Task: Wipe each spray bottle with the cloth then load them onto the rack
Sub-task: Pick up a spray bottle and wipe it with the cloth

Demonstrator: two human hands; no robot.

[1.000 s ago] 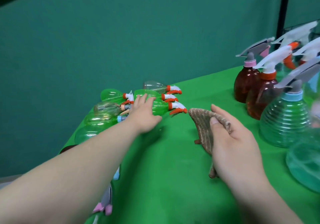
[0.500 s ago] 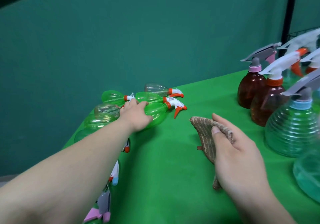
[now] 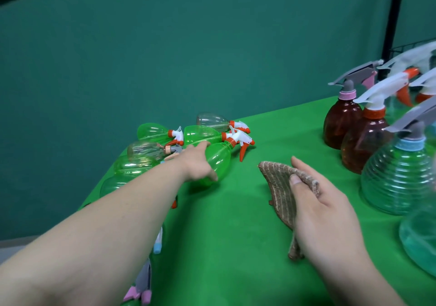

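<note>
My left hand (image 3: 197, 164) grips a green spray bottle (image 3: 219, 161) with a white and orange trigger, lifted a little out of the pile at the table's far left. Several more green and clear spray bottles (image 3: 155, 132) lie on their sides behind it. My right hand (image 3: 325, 201) holds a brown striped cloth (image 3: 280, 187) between thumb and fingers, just above the green tablecloth (image 3: 224, 246). Part of a black wire rack (image 3: 398, 48) shows at the upper right.
Upright bottles stand at the right: two brown ones (image 3: 339, 121), a ribbed clear green one (image 3: 396, 178) and a teal one (image 3: 420, 237) at the frame edge. More bottle triggers (image 3: 144, 286) poke out under my left forearm. A teal backdrop hangs behind the table.
My left hand went from resting on the pile to gripping the green bottle, and has drawn it out towards me and to the right. The right hand still holds the cloth.
</note>
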